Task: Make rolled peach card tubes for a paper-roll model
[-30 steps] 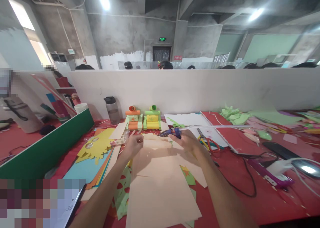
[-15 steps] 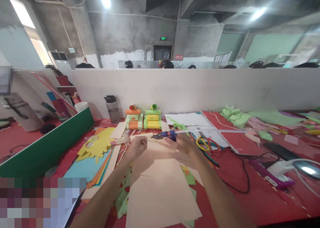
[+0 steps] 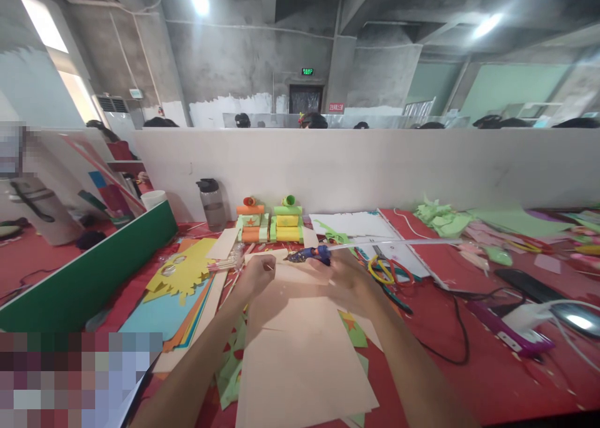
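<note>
A blue hot glue gun (image 3: 309,253) is in my right hand (image 3: 341,273), its nozzle pointing left toward my other hand. A long clear glue stick (image 3: 398,242) runs out of its back to the right. My left hand (image 3: 257,276) is closed in a pinch just left of the nozzle; what sits between its fingertips is too small to make out. Beneath both hands lie pale beige sheets of card (image 3: 304,359). Green paper pieces with red and orange shapes (image 3: 352,329) stick out from under the sheets.
Two rolled-paper models, one orange (image 3: 250,222) and one yellow-green (image 3: 287,222), stand ahead near a water bottle (image 3: 212,204). Coloured paper (image 3: 159,309) and a bundle of thin sticks (image 3: 227,262) lie left. Scissors (image 3: 382,268), a purple power strip (image 3: 510,331) and phone (image 3: 581,318) lie right.
The far end of the glue stick has shifted slightly left and up. Both hands and the glue gun stay almost where they were.
</note>
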A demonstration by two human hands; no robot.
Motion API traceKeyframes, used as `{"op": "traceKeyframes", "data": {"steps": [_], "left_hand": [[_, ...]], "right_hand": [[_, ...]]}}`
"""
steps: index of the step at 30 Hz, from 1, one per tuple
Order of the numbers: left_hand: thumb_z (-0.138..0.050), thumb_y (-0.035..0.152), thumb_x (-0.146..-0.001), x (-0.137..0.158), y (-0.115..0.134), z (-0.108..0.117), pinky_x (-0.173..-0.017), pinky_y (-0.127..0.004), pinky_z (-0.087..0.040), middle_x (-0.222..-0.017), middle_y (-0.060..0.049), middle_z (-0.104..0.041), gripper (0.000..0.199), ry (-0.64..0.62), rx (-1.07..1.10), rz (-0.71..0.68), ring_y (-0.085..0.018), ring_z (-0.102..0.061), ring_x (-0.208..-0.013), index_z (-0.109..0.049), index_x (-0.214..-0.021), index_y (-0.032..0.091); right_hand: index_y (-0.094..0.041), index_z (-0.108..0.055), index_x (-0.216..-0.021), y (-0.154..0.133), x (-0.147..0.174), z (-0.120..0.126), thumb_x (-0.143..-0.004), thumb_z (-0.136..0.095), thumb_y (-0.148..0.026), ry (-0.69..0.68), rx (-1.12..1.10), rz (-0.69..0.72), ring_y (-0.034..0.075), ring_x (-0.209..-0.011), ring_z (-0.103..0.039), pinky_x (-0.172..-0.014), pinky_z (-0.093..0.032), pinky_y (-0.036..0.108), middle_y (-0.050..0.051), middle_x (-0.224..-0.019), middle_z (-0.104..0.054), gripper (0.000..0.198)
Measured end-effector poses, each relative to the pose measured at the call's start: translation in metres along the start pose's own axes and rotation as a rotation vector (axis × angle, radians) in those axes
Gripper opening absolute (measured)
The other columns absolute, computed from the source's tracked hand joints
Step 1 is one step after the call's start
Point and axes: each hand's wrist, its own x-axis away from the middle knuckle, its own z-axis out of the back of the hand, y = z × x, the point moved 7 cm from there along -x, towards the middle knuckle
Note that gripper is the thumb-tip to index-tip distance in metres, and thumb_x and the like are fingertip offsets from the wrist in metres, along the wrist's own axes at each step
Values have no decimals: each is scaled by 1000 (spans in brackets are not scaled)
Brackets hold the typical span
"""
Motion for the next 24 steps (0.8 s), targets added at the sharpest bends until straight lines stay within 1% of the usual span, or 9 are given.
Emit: {"op": "traceKeyframes", "data": {"steps": [3,7,11,13,15,18,21,24], "left_hand": [[-44,16,-54,0,2,1,-46,-20,-19,-51,6,-36,7,-1,1,-13,-9,-32,-48,-38,-55,20],[-45,16,-56,-1,4,4,-48,-20,-21,-51,6,-37,9,5,2,-19,-9,-33,-49,-38,-54,19],[-48,14,-58,-2,6,9,-50,-20,-24,-52,6,-37,12,27,-10,-36,-9,-36,-52,-38,-53,19],[-49,14,-58,-2,7,10,-50,-20,-26,-52,6,-37,14,34,-11,-35,-10,-37,-52,-38,-52,19],[-51,14,-59,-2,8,12,-52,-20,-29,-52,5,-39,15,37,-7,-37,-10,-40,-53,-39,-52,19],[-54,14,-59,-1,10,13,-54,-22,-35,-51,5,-44,15,40,1,-39,-12,-46,-55,-42,-51,19],[-55,14,-60,-1,10,13,-56,-23,-39,-49,4,-46,14,39,2,-40,-14,-49,-56,-45,-51,19],[-55,13,-60,-2,10,14,-59,-25,-43,-49,5,-47,12,41,-6,-44,-14,-51,-56,-47,-52,18]], "right_hand": [[-21,-58,-78,1,0,1,-92,-42,-56,-8,-1,-3,17,-68,-54,-62,-39,25,1,-77,-63,41],[-21,-55,-72,0,1,3,-91,-42,-58,-27,46,-12,16,-61,-51,-57,-36,25,0,-67,-59,43],[-21,-58,-72,0,3,11,-91,-42,-59,28,78,-58,17,-65,-54,-60,-36,25,2,-70,-63,46],[-20,-60,-73,-1,3,12,-91,-42,-58,28,62,-48,17,-66,-54,-60,-36,25,2,-72,-63,46],[-20,-60,-71,-1,2,12,-90,-45,-57,11,74,-32,16,-63,-53,-59,-35,25,1,-69,-61,44],[-20,-60,-68,2,1,14,-91,-44,-56,10,148,-42,15,-60,-50,-58,-33,25,0,-63,-57,45],[-21,-61,-69,3,1,14,-94,-39,-56,20,179,-40,16,-62,-52,-59,-32,25,0,-64,-58,49],[-21,-62,-69,2,0,14,-93,-42,-57,9,195,-29,15,-61,-51,-59,-32,25,1,-64,-59,48]]}}
